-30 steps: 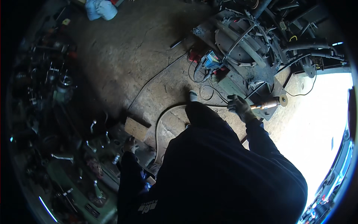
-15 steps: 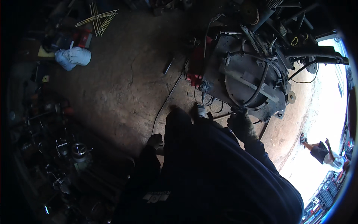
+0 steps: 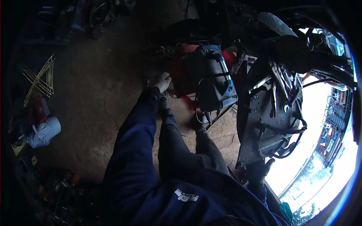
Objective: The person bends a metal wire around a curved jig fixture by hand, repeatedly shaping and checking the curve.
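The boxy blue-and-grey machine (image 3: 212, 90) lies to the right of the nearer left hand (image 3: 161, 82), long axis running fore-and-aft; whether that curled hand or the shadowed right hand (image 3: 259, 171) grips anything cannot be told.

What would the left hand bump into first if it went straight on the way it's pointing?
Probably the dark red thing just ahead of the left hand, beside the blue-and-grey machine, though depth is hard to judge.
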Demonstrator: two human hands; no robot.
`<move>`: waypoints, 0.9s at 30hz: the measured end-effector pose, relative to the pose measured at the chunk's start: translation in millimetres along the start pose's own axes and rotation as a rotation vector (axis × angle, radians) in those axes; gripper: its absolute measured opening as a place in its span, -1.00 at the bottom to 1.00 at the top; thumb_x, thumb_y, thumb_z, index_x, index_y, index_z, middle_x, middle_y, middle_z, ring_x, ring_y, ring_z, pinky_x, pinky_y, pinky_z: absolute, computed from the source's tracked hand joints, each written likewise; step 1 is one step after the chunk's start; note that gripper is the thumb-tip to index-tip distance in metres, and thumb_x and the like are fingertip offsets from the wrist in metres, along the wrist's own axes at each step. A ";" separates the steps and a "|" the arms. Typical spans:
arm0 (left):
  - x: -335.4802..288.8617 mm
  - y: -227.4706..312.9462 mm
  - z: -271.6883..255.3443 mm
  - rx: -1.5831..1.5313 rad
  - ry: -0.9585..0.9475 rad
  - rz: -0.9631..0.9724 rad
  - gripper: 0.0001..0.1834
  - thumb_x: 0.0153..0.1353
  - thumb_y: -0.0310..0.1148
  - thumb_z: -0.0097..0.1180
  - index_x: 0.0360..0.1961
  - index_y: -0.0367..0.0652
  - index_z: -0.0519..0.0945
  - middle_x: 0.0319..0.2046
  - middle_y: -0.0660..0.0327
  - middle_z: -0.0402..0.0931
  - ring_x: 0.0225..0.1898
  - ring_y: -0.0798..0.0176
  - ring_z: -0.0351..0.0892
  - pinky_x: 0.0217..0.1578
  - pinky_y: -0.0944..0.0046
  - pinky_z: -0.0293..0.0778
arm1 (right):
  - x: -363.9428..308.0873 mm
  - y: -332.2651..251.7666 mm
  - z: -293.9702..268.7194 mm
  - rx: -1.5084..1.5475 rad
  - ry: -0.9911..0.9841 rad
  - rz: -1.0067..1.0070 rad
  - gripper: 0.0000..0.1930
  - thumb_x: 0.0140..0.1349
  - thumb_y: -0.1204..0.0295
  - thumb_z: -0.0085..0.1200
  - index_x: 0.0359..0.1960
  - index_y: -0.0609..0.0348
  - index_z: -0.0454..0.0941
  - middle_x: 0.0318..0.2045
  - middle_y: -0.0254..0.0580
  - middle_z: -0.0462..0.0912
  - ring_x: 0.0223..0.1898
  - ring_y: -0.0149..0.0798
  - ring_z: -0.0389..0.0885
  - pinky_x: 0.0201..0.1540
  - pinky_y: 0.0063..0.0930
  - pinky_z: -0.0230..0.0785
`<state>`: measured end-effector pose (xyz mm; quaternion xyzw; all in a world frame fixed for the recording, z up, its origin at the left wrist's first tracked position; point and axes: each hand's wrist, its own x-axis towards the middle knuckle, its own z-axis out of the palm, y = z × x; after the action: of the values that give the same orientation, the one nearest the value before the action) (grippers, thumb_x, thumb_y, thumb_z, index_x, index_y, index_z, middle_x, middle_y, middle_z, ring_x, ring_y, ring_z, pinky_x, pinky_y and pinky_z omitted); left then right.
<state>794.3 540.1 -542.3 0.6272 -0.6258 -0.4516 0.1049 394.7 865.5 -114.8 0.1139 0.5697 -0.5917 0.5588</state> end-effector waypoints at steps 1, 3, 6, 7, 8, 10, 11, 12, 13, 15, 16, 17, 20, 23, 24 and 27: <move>43.5 47.8 31.5 -0.155 -0.049 0.094 -0.61 0.32 -0.06 0.04 0.01 -0.06 0.62 -0.01 -0.01 0.61 0.06 -0.10 0.57 0.07 0.01 0.46 | 7.7 -0.2 -31.4 -0.018 0.050 -0.043 -0.33 0.51 -0.11 -0.44 0.30 0.24 0.29 0.10 -0.10 0.54 0.13 -0.31 0.45 0.39 -0.12 0.05; 102.0 186.2 59.1 0.042 -0.231 0.227 -0.59 0.36 -0.07 0.05 0.06 -0.11 0.57 0.01 0.07 0.62 0.08 0.01 0.58 0.10 0.12 0.45 | -10.1 -8.7 -85.1 -0.089 -0.390 -0.098 -0.25 0.45 -0.22 -0.37 0.28 0.22 0.36 -0.08 -0.27 0.61 -0.20 -0.39 0.50 0.07 -0.42 0.32; 148.0 252.4 51.4 0.102 -0.203 0.192 -0.55 0.38 0.06 -0.04 0.03 0.00 0.60 0.01 0.15 0.63 0.09 0.01 0.57 0.13 0.06 0.43 | -18.5 15.6 -88.5 -0.334 0.273 -0.270 -0.31 0.49 -0.13 -0.36 0.34 0.23 0.25 0.12 -0.16 0.50 0.04 -0.27 0.45 0.23 -0.31 0.24; 176.6 245.7 57.4 0.147 -0.256 0.232 -0.51 0.37 0.11 -0.06 0.04 0.00 0.62 0.03 0.15 0.62 0.11 0.01 0.56 0.16 0.04 0.41 | -9.1 25.8 -75.3 -0.403 0.549 -0.288 -0.33 0.51 -0.09 -0.36 0.37 0.24 0.21 0.20 -0.11 0.46 0.16 -0.23 0.42 0.32 -0.24 0.19; 199.1 241.2 68.0 0.185 -0.319 0.280 -0.47 0.36 0.16 -0.08 0.05 0.01 0.63 0.05 0.14 0.62 0.13 0.02 0.55 0.19 0.03 0.39 | 3.3 35.2 -36.9 -0.606 0.548 -0.451 -0.36 0.50 -0.05 -0.29 0.33 0.25 0.26 0.14 -0.13 0.51 0.12 -0.21 0.48 0.29 -0.27 0.23; 226.5 252.5 99.5 0.207 -0.450 0.287 -0.43 0.34 0.19 -0.05 0.08 0.01 0.63 0.08 0.12 0.60 0.16 -0.02 0.53 0.21 0.03 0.36 | 17.2 21.6 -7.8 -0.570 0.588 -0.504 -0.36 0.49 -0.06 -0.28 0.33 0.25 0.27 0.14 -0.12 0.51 0.11 -0.21 0.48 0.28 -0.26 0.24; 235.8 253.3 110.7 0.247 -0.564 0.276 -0.40 0.31 0.22 -0.03 0.11 0.00 0.63 0.11 0.10 0.58 0.18 -0.05 0.51 0.24 0.02 0.34 | 25.8 12.1 -2.4 -0.498 0.585 -0.485 -0.36 0.49 -0.06 -0.28 0.33 0.25 0.27 0.14 -0.12 0.51 0.11 -0.21 0.49 0.27 -0.26 0.25; 237.5 258.1 116.1 0.241 -0.581 0.278 -0.40 0.31 0.22 -0.03 0.11 0.00 0.63 0.11 0.10 0.58 0.18 -0.05 0.51 0.24 0.02 0.34 | 29.5 2.1 1.4 -0.472 0.591 -0.481 -0.35 0.49 -0.06 -0.28 0.32 0.25 0.27 0.13 -0.12 0.51 0.11 -0.20 0.49 0.27 -0.26 0.25; 241.3 263.1 118.4 0.288 -0.611 0.243 -0.33 0.28 0.25 -0.01 0.15 -0.04 0.60 0.14 0.05 0.56 0.21 -0.08 0.48 0.26 0.02 0.32 | 33.6 -3.7 2.9 -0.457 0.602 -0.478 -0.35 0.48 -0.07 -0.28 0.32 0.25 0.28 0.13 -0.12 0.51 0.11 -0.20 0.49 0.27 -0.26 0.25; 243.1 268.9 125.2 0.231 -0.656 0.200 -0.21 0.22 0.32 0.04 0.18 -0.17 0.57 0.17 -0.04 0.52 0.23 -0.13 0.45 0.28 0.02 0.28 | 37.0 -11.3 3.3 -0.448 0.629 -0.476 -0.35 0.48 -0.07 -0.27 0.32 0.25 0.28 0.13 -0.12 0.52 0.10 -0.20 0.49 0.26 -0.25 0.26; 244.9 265.7 126.6 0.234 -0.659 0.194 -0.21 0.22 0.32 0.04 0.18 -0.17 0.57 0.17 -0.04 0.52 0.23 -0.13 0.45 0.28 0.02 0.28 | 38.3 -11.5 1.8 -0.441 0.636 -0.464 -0.35 0.48 -0.08 -0.27 0.32 0.25 0.28 0.12 -0.12 0.52 0.10 -0.20 0.50 0.26 -0.25 0.26; 246.8 263.6 127.7 0.218 -0.661 0.218 -0.20 0.21 0.33 0.05 0.17 -0.18 0.58 0.18 -0.04 0.51 0.24 -0.12 0.44 0.29 0.03 0.28 | 40.0 -12.1 0.7 -0.435 0.644 -0.446 -0.35 0.47 -0.08 -0.26 0.31 0.25 0.29 0.12 -0.12 0.52 0.10 -0.19 0.50 0.25 -0.25 0.27; 247.3 258.7 127.5 0.172 -0.650 0.176 -0.21 0.18 0.32 0.13 0.14 -0.16 0.60 0.14 -0.02 0.55 0.22 -0.09 0.47 0.27 0.08 0.29 | 41.7 -9.4 -2.5 -0.416 0.667 -0.396 -0.34 0.47 -0.09 -0.25 0.31 0.24 0.29 0.11 -0.12 0.52 0.09 -0.19 0.50 0.24 -0.24 0.28; 256.1 228.8 129.8 0.004 -0.555 0.114 -0.33 0.14 0.21 0.26 -0.01 -0.19 0.68 -0.01 0.00 0.63 0.03 -0.01 0.58 0.12 0.11 0.42 | 41.1 0.5 -8.2 -0.398 0.683 -0.318 -0.34 0.46 -0.10 -0.25 0.30 0.24 0.30 0.11 -0.11 0.53 0.09 -0.18 0.51 0.23 -0.24 0.29; 260.9 211.8 129.3 0.027 -0.498 0.181 -0.29 0.14 0.28 0.19 -0.01 -0.18 0.69 0.03 -0.03 0.61 0.05 -0.02 0.59 0.11 0.09 0.43 | 41.8 6.2 -11.3 -0.394 0.683 -0.282 -0.34 0.46 -0.10 -0.24 0.30 0.24 0.30 0.10 -0.11 0.53 0.08 -0.18 0.51 0.23 -0.23 0.29; 254.3 212.3 137.0 0.186 -0.347 0.291 -0.28 0.20 0.37 0.00 0.00 -0.03 0.70 0.03 -0.01 0.62 0.08 -0.03 0.59 0.15 0.09 0.44 | 31.6 11.2 -26.9 -0.392 0.723 -0.207 -0.33 0.45 -0.11 -0.23 0.29 0.24 0.31 0.10 -0.11 0.54 0.08 -0.17 0.52 0.22 -0.23 0.31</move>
<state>503.5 334.4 -583.1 0.4504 -0.7571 -0.4731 0.0014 379.0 873.4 -154.0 0.1479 0.8392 -0.4471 0.2719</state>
